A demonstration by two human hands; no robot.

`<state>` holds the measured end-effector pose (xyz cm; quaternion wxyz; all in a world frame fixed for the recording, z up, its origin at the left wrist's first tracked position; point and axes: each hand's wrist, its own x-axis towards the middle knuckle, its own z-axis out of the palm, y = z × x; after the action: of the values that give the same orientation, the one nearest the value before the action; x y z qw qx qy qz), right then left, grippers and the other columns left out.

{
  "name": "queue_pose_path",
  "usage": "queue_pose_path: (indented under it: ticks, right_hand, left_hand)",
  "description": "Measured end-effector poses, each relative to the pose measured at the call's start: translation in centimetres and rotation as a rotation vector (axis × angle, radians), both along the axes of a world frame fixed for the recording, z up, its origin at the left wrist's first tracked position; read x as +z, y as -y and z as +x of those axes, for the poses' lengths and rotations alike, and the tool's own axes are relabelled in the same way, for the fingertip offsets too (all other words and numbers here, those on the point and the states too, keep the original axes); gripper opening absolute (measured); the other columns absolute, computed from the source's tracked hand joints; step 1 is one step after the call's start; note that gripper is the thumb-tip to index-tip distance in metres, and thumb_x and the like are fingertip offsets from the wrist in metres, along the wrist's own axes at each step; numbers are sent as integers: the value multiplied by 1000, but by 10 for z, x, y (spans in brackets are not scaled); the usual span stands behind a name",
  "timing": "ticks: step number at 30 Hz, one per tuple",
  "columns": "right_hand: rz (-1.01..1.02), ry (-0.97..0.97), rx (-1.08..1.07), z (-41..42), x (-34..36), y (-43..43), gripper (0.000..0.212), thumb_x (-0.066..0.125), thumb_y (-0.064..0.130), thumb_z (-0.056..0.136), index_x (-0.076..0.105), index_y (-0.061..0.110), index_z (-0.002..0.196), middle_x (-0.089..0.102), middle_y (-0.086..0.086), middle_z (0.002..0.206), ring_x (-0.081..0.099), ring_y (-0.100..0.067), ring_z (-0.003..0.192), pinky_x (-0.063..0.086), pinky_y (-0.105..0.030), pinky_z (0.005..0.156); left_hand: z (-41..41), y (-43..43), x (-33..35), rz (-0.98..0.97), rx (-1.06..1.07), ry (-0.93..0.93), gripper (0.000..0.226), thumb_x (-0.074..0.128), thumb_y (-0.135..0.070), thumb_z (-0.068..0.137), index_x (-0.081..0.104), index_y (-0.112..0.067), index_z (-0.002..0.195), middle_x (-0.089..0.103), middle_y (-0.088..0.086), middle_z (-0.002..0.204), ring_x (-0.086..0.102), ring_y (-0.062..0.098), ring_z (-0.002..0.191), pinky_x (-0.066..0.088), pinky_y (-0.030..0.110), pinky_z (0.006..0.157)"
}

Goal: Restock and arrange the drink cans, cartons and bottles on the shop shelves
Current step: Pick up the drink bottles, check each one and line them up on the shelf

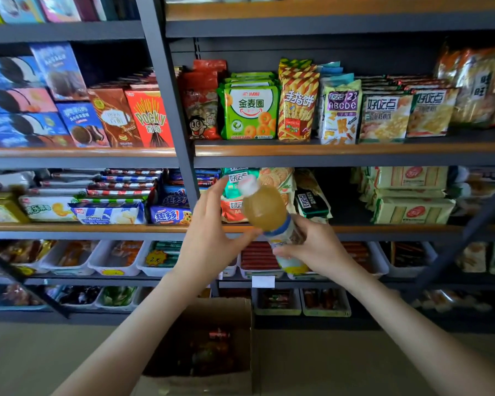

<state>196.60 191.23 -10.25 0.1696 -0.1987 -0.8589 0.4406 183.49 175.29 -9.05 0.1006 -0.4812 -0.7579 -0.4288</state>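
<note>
the fingers of the right hand are wrapped around the lower, labelled part of a plastic drink bottle, gripping it firmly. the left hand is spread and relaxed beside it. its thumb touches the bottle's underside and its index finger points up next to the white cap, but it grips nothing.

the bottle holds amber liquid. it hangs in the air, tilted with the cap to the upper left, just in front of the front edge of a wooden-trimmed shelf. this shelf and those around it carry snack packets, and no row of drinks is in view. a cardboard box stands on the floor below the arms, with what look like more drinks dimly visible inside.

the step in hand looks like a pass between hands, or a turn of the bottle before shelving. to do it well, the left hand should close fully around the bottle's body before the right lets go. the bottle should come upright with its label facing out and be set down base first. on the way in, the cap should stay clear of the green biscuit packets close behind it. the loose packets would probably topple if nudged.
</note>
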Motion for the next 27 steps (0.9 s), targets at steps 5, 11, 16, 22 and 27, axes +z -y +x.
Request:
queue_pose_path:
  ticks: [5, 11, 16, 22, 27]
  right_hand:
    - [-1068, -193, 3, -2, 14, 12, 44, 70, 24, 73, 66, 3, 112, 73, -12, 102, 70, -25, 91, 59, -35, 70]
    - [-1589, -359, -122, -3, 36, -5, 63, 70, 28, 75, 56, -2, 128, 64, -20, 124, 66, -28, 106, 60, -43, 76]
    - [-1487, -455, -125, 1, 56, -23, 62, 68, 31, 74, 56, -1, 126, 69, -19, 113, 72, -26, 91, 61, -39, 64]
    - [-952, -711, 66, 9, 130, -77, 36, 62, 28, 77, 61, 7, 106, 75, -8, 94, 72, -20, 86, 60, -32, 67]
    - [-285, -878, 117, -5, 224, -128, 75, 89, 50, 52, 60, 11, 109, 74, 2, 104, 69, -18, 101, 56, -29, 83]
  left_hand:
    - [16, -3, 10, -72, -288, 948, 46, 67, -49, 84, 63, -24, 122, 70, 0, 115, 65, 21, 110, 54, 43, 93]
    - [26, -19, 39, 43, -396, 986, 31, 66, -23, 89, 63, -17, 119, 73, 0, 106, 68, 15, 103, 55, 25, 85]
    - [28, -44, 57, 67, -353, 799, 25, 59, -9, 94, 64, -17, 116, 71, 5, 108, 69, 15, 98, 55, 23, 82]
    - [-5, -76, 122, 28, -322, 344, 29, 62, -8, 93, 68, -33, 106, 74, -8, 103, 67, 7, 99, 52, 27, 90]
    - [-33, -114, 192, 108, -176, -39, 20, 63, -22, 92, 64, -35, 106, 70, -9, 103, 66, 2, 93, 51, 30, 90]
